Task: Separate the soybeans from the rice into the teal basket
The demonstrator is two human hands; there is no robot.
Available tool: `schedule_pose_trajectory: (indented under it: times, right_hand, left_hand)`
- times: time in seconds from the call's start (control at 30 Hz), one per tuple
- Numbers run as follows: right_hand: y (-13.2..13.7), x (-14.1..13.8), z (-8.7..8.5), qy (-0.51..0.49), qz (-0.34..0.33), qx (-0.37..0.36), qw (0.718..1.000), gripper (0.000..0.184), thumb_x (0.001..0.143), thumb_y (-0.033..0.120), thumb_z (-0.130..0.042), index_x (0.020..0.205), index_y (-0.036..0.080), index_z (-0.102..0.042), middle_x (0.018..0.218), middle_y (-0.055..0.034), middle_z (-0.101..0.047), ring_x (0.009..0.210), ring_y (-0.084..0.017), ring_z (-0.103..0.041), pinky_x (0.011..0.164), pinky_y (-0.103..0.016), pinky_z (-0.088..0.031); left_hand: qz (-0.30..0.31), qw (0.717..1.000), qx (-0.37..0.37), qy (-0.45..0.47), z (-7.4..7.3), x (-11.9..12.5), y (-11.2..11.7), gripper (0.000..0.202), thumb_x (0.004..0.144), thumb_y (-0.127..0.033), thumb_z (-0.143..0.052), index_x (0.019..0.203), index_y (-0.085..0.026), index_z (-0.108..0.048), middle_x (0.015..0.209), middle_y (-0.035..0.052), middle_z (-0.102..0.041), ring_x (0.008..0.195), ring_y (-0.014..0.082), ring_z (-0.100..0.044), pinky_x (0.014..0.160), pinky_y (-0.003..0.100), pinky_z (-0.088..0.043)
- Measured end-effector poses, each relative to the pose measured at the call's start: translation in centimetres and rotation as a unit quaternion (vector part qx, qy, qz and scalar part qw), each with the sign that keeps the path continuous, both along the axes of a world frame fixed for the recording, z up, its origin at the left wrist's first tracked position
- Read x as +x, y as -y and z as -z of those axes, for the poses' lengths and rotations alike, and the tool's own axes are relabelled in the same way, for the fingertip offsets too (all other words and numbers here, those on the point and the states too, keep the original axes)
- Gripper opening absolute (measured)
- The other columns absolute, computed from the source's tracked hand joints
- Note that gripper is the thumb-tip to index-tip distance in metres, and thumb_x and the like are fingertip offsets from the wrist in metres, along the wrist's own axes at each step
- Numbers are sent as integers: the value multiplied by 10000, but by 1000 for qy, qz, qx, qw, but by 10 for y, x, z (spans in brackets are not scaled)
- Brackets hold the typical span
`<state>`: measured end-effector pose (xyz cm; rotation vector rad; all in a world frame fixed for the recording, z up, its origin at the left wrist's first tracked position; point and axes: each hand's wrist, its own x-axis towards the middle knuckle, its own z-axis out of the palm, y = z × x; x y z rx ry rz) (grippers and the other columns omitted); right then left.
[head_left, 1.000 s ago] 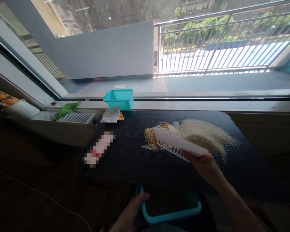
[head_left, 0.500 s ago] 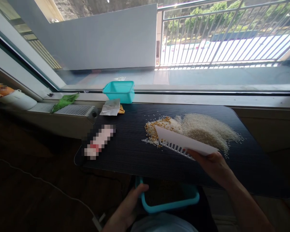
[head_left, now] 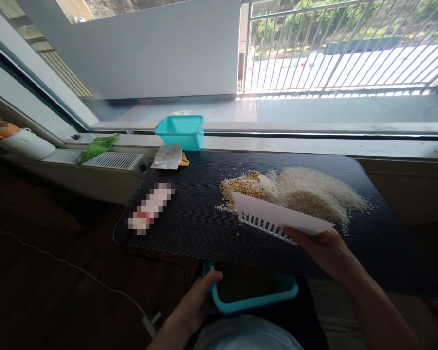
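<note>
- White slotted board (head_left: 273, 212) is being gripped by the right hand (head_left: 324, 245), on near side of grain pile (head_left: 306, 192).
- Grain pile is being borne by dark table (head_left: 200, 218).
- Turquoise bin (head_left: 259, 302) is being gripped at left rim by the left hand (head_left: 200, 297), below table's near edge.

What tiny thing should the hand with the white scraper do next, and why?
Maybe the right hand should draw the white slotted scraper toward the near table edge: a loose yellow kernel lies that way, and the left hand holds a teal bin below it.
</note>
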<state>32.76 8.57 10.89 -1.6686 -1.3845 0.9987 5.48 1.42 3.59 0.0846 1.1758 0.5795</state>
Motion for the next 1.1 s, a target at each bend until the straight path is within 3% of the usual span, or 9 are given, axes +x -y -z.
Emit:
schedule_pose_trajectory:
  times: [0.27, 0.5, 0.67, 0.8, 1.0, 1.1]
  right_hand:
    - [8, -5, -5, -23, -2, -14, 1000, 296, 645, 393, -728, 880, 217, -759, 848, -29, -748, 832, -284, -697, 779, -360, -566]
    - [11, -34, 9, -54, -129, -31, 990, 295, 744, 378, -657, 967, 202, -735, 914, -28, -744, 875, -245, -685, 816, -344, -544]
    - [25, -30, 15, -40, -185, -63, 980, 265, 756, 389, -637, 914, 200, -735, 805, -15, -745, 740, -212, -680, 663, -287, -556]
    - [24, -32, 15, -40, -179, -55, 982, 246, 748, 381, -646, 888, 200, -736, 763, -4, -735, 714, -196, -664, 639, -263, -543]
    - [10, -68, 17, -82, -210, -30, 974, 238, 759, 383, -635, 867, 204, -747, 738, 10, -728, 679, -173, -654, 614, -240, -540]
    - [15, -67, 18, -77, -218, -33, 972, 230, 741, 383, -653, 853, 209, -754, 718, 15, -730, 653, -173, -660, 599, -243, -550]
  left_hand:
    - [-4, 1000, 16, -2, -3, -7, -2, 462, 734, -321, -631, 1147, -128, -558, 1095, 128, -665, 1003, 287, -622, 817, 401, -512]
    - [-13, 1000, 6, -19, -5, -12, -2, 472, 737, -308, -625, 1159, -108, -550, 1052, 135, -682, 958, 276, -639, 793, 390, -522]
    - [-14, 1000, 15, -15, -4, -20, 0, 497, 734, -337, -633, 1163, -98, -555, 1074, 149, -673, 963, 285, -638, 792, 394, -521]
    - [-12, 999, 22, -21, -5, -26, 0, 486, 724, -343, -645, 1142, -105, -570, 1065, 140, -676, 962, 285, -639, 782, 388, -525]
    - [-33, 998, 20, -52, -5, -40, 2, 496, 721, -346, -652, 1149, -115, -558, 1019, 121, -688, 931, 272, -648, 763, 373, -527]
    - [-50, 996, 29, -68, -6, -49, 5, 516, 717, -366, -662, 1165, -135, -552, 1004, 106, -691, 912, 265, -653, 737, 355, -528]
